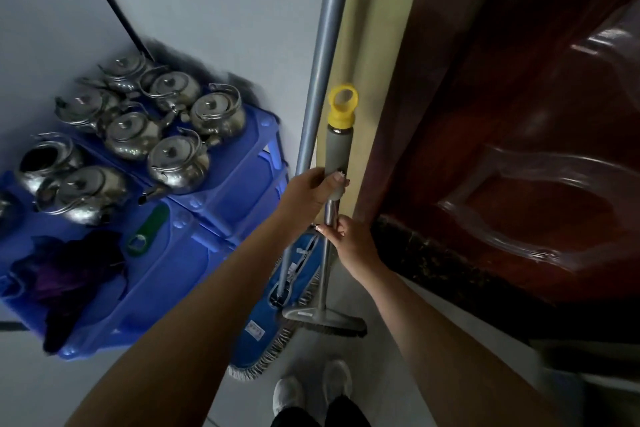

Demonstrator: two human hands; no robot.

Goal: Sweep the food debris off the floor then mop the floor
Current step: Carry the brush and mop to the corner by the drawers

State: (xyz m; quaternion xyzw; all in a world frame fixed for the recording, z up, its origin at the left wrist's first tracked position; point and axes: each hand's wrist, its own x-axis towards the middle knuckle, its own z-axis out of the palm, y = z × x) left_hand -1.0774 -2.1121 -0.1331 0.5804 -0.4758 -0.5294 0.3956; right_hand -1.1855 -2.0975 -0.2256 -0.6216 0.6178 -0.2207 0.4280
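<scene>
A short broom stands upright by the door frame, its grey handle (337, 149) topped with a yellow hanging loop (342, 107) and its brush head (325, 321) on the floor. My left hand (311, 192) grips the grey foam sleeve of that handle. My right hand (348, 241) pinches the metal shaft just below. A long grey mop pole (327, 31) leans against the wall beside it, ending in a flat blue mop pad (277, 329) with a fringed edge on the floor.
Blue plastic stools (214, 218) at the left carry several metal kettles (176, 159), a dark purple cloth (72, 274) and a green bottle opener (145, 230). A dark red wooden door (519, 149) fills the right. My white shoes (311, 388) stand on the pale tile floor.
</scene>
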